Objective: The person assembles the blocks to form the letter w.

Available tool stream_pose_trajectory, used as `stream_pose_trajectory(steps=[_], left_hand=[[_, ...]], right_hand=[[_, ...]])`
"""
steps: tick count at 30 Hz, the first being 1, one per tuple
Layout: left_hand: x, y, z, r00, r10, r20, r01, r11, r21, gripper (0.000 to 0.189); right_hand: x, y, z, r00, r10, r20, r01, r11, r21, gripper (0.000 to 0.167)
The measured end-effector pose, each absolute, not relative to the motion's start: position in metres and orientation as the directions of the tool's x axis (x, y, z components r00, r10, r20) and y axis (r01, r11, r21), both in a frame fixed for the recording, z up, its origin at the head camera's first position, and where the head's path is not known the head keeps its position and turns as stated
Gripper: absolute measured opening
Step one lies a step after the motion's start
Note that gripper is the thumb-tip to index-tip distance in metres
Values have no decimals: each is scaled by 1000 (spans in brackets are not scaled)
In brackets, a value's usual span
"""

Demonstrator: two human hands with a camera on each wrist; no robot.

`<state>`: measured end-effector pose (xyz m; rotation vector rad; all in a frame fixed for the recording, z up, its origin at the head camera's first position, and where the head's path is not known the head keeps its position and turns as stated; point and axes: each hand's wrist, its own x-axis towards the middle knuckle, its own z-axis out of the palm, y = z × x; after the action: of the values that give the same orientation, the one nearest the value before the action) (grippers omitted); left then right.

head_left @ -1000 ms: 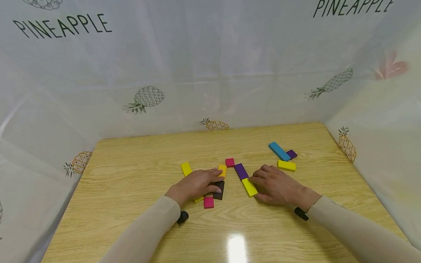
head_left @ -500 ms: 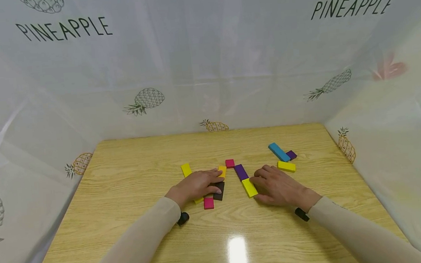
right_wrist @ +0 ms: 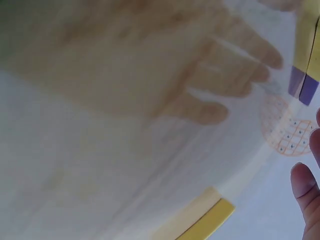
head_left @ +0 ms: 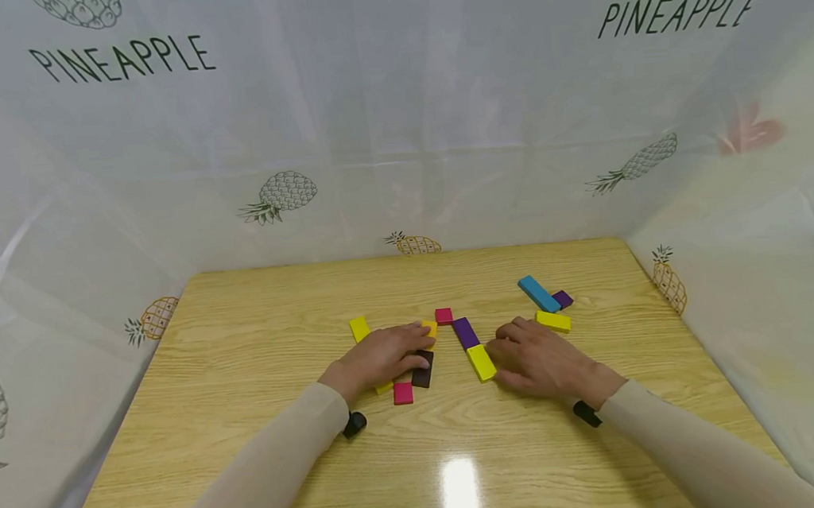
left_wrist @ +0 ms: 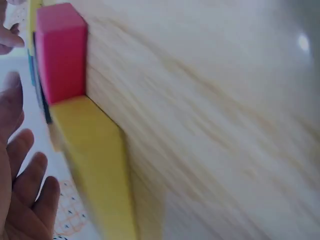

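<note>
My left hand (head_left: 382, 357) reaches over a long yellow block (head_left: 359, 328), hiding its middle. Its fingertips rest on an orange-yellow block (head_left: 430, 325), and the thumb lies on a black block (head_left: 422, 371). A pink block (head_left: 403, 394) touches the black one's near end; the left wrist view shows this pink block (left_wrist: 62, 55) against the yellow block (left_wrist: 95, 155). My right hand (head_left: 540, 359) is beside another yellow block (head_left: 482, 364), loosely bent, gripping nothing. That block continues end to end from a purple block (head_left: 466, 332). A small pink block (head_left: 444, 316) sits near the purple one's top.
Behind the right hand lie a blue block (head_left: 538, 294), a small purple block (head_left: 563, 299) and a yellow block (head_left: 553, 321). The wooden table (head_left: 274, 296) backs onto a white pineapple-print cloth (head_left: 397, 127). Both wrists carry black devices.
My right hand's fingers have drawn slightly to the right, off the yellow block they touched. The left hand and the blocks stay almost as they were.
</note>
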<state>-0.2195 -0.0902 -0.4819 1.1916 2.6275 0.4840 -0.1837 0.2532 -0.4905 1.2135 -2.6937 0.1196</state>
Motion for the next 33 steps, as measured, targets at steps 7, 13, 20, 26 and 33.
stream_pose_trajectory(steps=[7, 13, 20, 26, 33], left_hand=[[-215, -64, -472, -651, 759, -9, 702, 606, 374, 52], [-211, -39, -476, -612, 790, -43, 736, 588, 334, 53], [-210, -21, -481, -573, 815, -87, 759, 568, 317, 53], [-208, -16, -481, -570, 814, -110, 759, 573, 309, 50], [-207, -13, -481, -552, 822, -140, 773, 567, 284, 52]], right_hand=[[-186, 268, -488, -673, -695, 253, -713, 700, 25, 43], [-188, 281, -488, -675, -679, 288, -695, 716, 59, 41], [-188, 291, -492, -692, -662, 286, -676, 734, 63, 40], [-188, 298, -494, -711, -643, 285, -660, 750, 45, 40], [-190, 313, -494, -756, -595, 274, -612, 790, 26, 39]])
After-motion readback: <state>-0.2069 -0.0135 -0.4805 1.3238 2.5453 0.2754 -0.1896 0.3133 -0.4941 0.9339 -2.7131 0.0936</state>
